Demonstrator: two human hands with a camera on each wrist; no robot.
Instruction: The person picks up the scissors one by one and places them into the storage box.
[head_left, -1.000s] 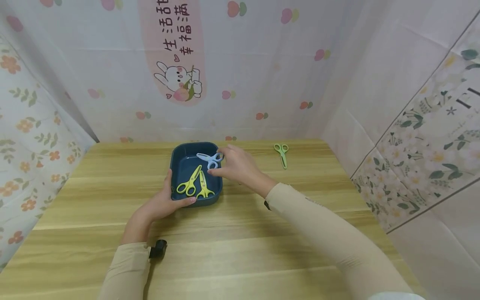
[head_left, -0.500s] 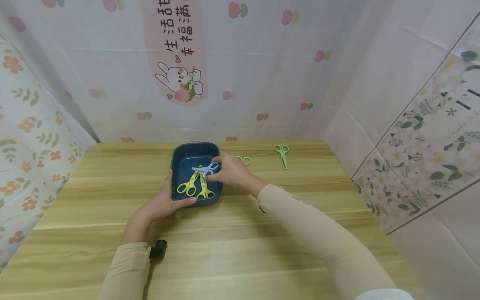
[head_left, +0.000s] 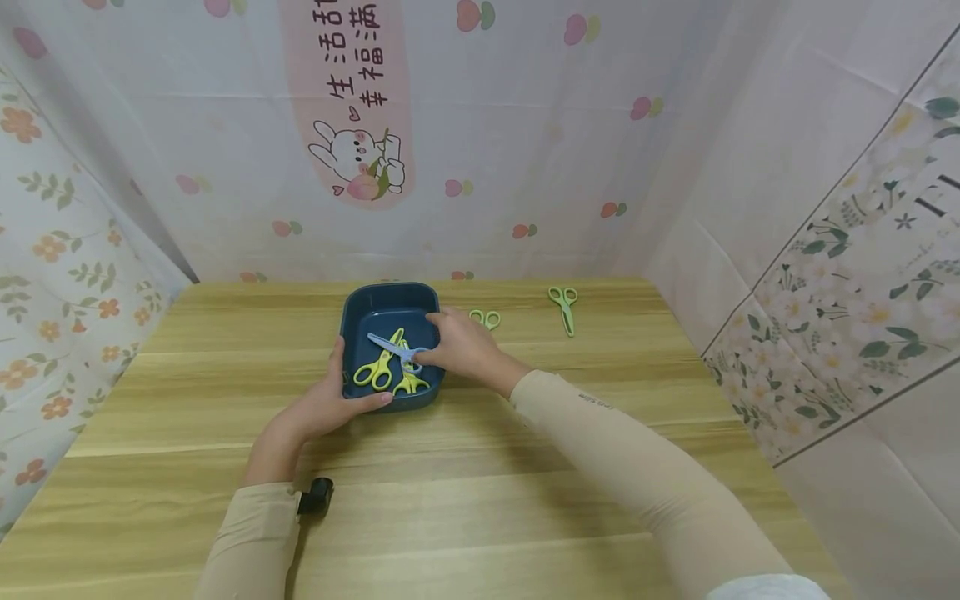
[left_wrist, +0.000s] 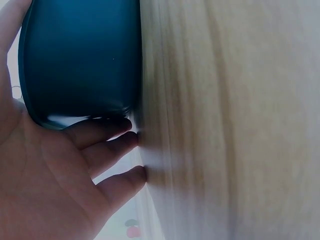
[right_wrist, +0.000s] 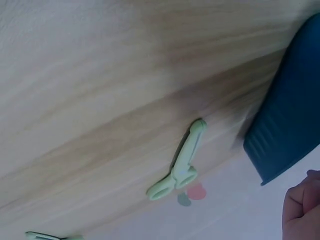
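A deep blue rectangular dish (head_left: pixel 392 295) stands on the table with two pairs of yellow-green scissors (head_left: pixel 383 364) inside, toward its front. My left hand (head_left: pixel 318 407) holds the dish at its front left corner, thumb along the front rim and fingers against the side wall (left_wrist: pixel 82 55). Over the dish's right rim reaches my right hand (head_left: pixel 467 346), pinching light blue scissors (head_left: pixel 384 342) near the handles. Their blades point to the back left and overlap the yellow-green ones. The right wrist view shows only part of the right hand (right_wrist: pixel 303 210), beside the dish wall (right_wrist: pixel 290 110).
Right of the dish lie green scissors (head_left: pixel 492 319), partly hidden behind my right hand in the head view. Another green pair (head_left: pixel 566 312) lies farther right near the table's back edge. Printed curtains (head_left: pixel 525 150) hang behind and at both sides.
My right hand has brought the light blue scissors forward and lower over the yellow-green ones, blades turning toward the back left. The nearer green scissors have come into sight. The left hand stays put.
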